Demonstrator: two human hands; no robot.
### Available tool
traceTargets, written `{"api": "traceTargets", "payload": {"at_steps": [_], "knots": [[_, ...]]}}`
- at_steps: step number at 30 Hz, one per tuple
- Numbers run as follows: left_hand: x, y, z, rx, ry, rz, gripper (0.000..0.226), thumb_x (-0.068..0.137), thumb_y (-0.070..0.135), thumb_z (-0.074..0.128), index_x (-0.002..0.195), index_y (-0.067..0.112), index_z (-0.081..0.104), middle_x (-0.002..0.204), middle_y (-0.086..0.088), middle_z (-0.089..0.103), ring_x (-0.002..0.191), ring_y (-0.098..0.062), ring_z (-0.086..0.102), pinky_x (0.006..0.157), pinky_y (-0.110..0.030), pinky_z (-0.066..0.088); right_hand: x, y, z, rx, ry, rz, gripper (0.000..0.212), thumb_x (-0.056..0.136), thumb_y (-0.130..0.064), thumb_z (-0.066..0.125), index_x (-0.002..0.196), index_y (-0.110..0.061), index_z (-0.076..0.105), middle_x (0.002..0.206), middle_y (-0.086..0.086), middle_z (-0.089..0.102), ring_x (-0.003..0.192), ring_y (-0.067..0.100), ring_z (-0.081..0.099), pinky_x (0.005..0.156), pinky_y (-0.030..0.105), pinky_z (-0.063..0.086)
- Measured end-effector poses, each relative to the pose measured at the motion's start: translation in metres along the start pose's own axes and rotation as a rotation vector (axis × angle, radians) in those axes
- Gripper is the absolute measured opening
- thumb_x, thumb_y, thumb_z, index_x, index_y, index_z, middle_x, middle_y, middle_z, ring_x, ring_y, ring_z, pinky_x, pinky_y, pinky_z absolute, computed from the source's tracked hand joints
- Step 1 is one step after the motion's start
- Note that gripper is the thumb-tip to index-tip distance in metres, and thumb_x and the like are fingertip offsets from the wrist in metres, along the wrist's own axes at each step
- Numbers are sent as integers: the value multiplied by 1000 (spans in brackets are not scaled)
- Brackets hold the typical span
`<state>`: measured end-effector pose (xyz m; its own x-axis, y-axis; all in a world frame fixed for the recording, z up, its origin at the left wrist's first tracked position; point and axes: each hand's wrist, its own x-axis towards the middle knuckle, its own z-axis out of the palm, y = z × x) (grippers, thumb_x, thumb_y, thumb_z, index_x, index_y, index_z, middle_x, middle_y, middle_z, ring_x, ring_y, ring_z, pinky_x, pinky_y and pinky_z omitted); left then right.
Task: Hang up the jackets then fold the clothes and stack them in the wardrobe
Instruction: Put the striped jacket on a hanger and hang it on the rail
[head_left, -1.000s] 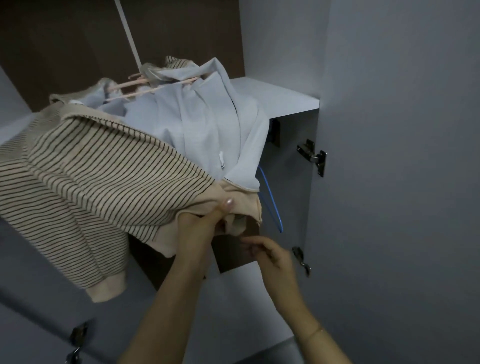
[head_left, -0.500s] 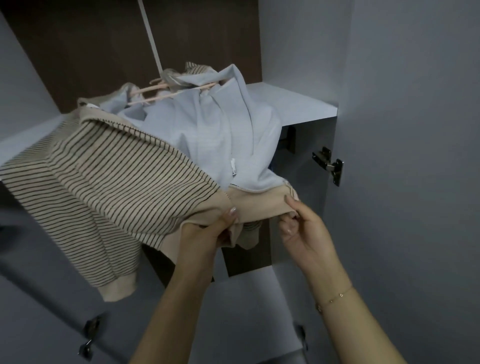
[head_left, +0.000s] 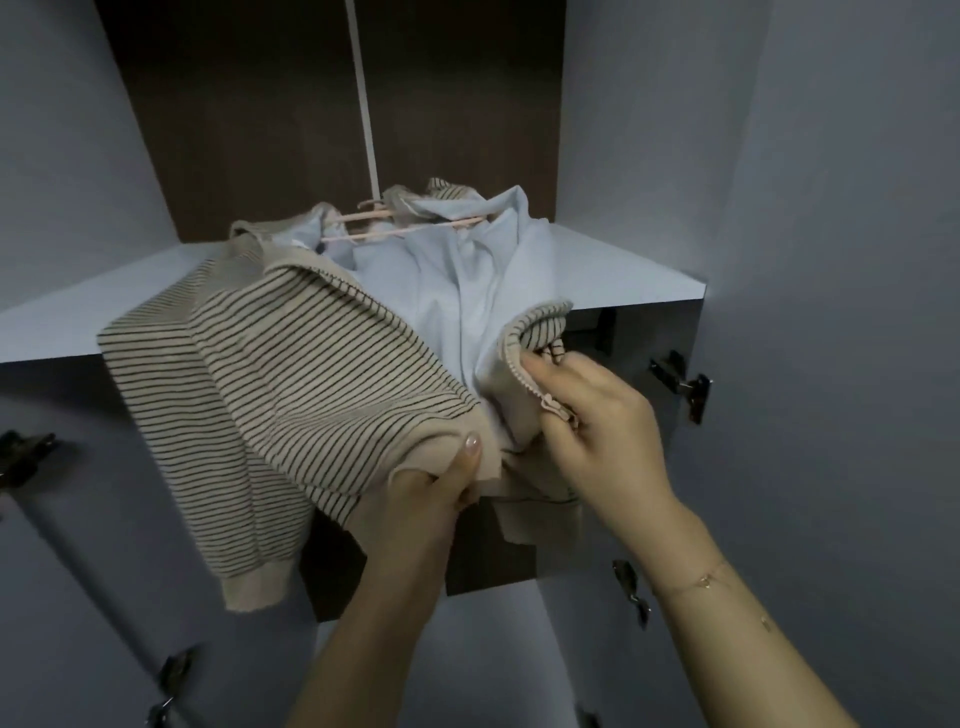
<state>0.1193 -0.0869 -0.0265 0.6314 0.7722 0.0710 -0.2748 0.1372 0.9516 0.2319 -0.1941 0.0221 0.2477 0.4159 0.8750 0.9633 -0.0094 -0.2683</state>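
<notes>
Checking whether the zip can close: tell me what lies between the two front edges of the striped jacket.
In the head view, the light blue garment shows between the striped jacket edges held by the left hand and right hand.

Striped jacket (head_left: 270, 395) over light jacket (head_left: 447, 280), both inside wardrobe (head_left: 649, 283)
</notes>
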Motion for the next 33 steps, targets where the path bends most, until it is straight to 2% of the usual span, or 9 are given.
{"api": "traceTargets", "payload": {"at_steps": [5,10,15,21,24,27,28,30,33], "knots": [[-21,-7,-43,-64,72,-42,51,73,45,68,112,12,68,105,-3,75,102,-17,69,87,-29,51,-36,-19,37,-224,-231,28,39,72,4,70,108,-12,70,83,1,56,72,19,56,52,22,34],[-21,-1,-63,-99,42,-42,37,76,36,68,107,17,68,103,5,75,98,-8,70,76,-16,55,-58,-34,63,-138,-438,129,32,89,-4,57,120,-12,59,97,3,51,77,24,57,52,35,47],[-12,6,-53,-11,-56,-127,37,80,29,73,110,8,71,105,-5,75,102,-15,70,94,-31,53,-64,-40,66,-84,-468,190,37,93,-6,51,129,-16,51,97,-1,41,74,19,51,56,41,51],[-3,0,-44,69,36,-147,32,76,28,81,97,4,76,93,-10,76,94,-25,72,96,-45,53,-69,-35,60,-82,-520,146,55,81,-1,49,132,-20,47,97,-7,34,71,9,41,50,29,42],[0,0,-44,89,67,-109,29,74,28,82,93,8,75,88,-7,77,88,-22,73,89,-41,56,-79,-28,58,268,-325,321,58,85,11,51,135,-15,56,96,-2,49,80,13,54,67,24,49],[6,-3,-47,88,57,-78,20,72,25,82,88,18,71,81,7,76,82,-12,73,76,-28,58,-91,-30,63,625,-79,711,15,91,-3,63,95,-12,74,75,11,58,66,17,55,60,28,47],[7,-4,-49,72,44,-92,23,72,25,81,90,16,71,82,5,76,83,-13,73,74,-26,58,-93,-33,65,746,-98,854,10,89,-16,66,85,-11,74,69,14,57,60,19,53,54,31,48],[7,-5,-50,66,13,-124,40,73,30,80,99,2,71,88,-9,76,86,-23,73,80,-33,57,-96,-38,71,951,-220,1024,27,80,-35,66,78,-9,74,69,13,60,58,21,54,49,31,50],[3,-7,-51,120,42,-104,47,74,39,80,92,-4,71,83,-16,73,77,-29,71,68,-33,57,-94,-45,80,1141,-188,1065,24,77,-34,66,78,-12,74,70,11,63,59,19,59,51,30,53]]}}
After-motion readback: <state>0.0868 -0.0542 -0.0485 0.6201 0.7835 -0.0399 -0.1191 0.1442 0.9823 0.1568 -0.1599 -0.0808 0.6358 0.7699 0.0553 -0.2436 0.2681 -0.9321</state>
